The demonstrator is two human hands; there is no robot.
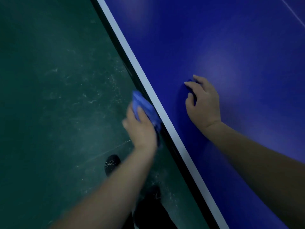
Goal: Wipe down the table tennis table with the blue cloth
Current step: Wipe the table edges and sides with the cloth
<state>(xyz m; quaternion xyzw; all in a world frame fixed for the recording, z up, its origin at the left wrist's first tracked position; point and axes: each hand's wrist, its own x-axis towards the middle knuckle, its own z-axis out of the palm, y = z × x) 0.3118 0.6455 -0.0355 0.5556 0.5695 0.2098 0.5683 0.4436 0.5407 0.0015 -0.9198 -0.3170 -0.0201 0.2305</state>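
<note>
No text, label, brand, number or sign is showing legibly anywhere in this view. The only marks appearing are the plain white border stripe [148,85] running along the edge of the glossy dark blue table tennis table [231,38] and a thin white line [293,12] crossing its far corner, neither carrying any lettering.

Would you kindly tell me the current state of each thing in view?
blue cloth: bunched, pressed against the table's side edge
left hand: grips the cloth, motion-blurred
right hand: rests on the tabletop, fingers bent
table tennis table: top glossy, reflecting light
black shoe: on the green floor
</note>
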